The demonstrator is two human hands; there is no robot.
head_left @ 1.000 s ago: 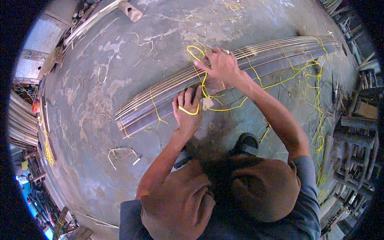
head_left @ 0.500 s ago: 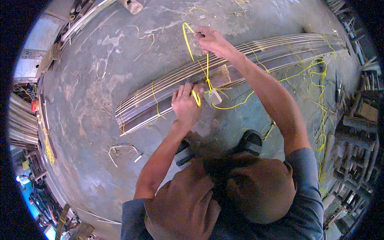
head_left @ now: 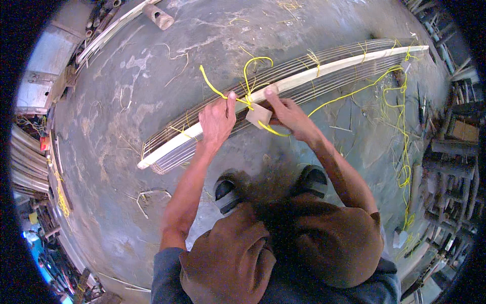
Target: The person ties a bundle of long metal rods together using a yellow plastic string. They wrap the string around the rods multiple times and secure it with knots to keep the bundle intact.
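Spanning the grey concrete floor (head_left: 111, 152) obliquely in front of the person, a long bundle of thin, straight slats (head_left: 331, 80) serves as the landmark for all positions. A broad, pale wooden strip (head_left: 293, 80) runs lengthwise along the bundle's upper face. Bright yellow cord (head_left: 248, 100) is knotted around the bundle near its middle; one stiff end and one open loop project past the far edge.

The left hand (head_left: 216, 122) lies over the bundle, just left of the knot. Its thumb is extended toward the cord; its other fingers are bent, and whether they have closed around anything cannot be told. The right hand (head_left: 293, 119) is at the bundle's near edge, right of the knot. Its thumb rests on the pale strip; the remaining fingers curl underneath, so their hold cannot be confirmed.

A flat, pale rectangular block (head_left: 258, 116) sits between the hands at the near edge, directly below the knot. A yellow cord section curves from the block toward the right hand. Nearer the person than the bundle are two dark sandals (head_left: 228, 195); beyond its far edge lies a tan cylindrical tube (head_left: 158, 17).
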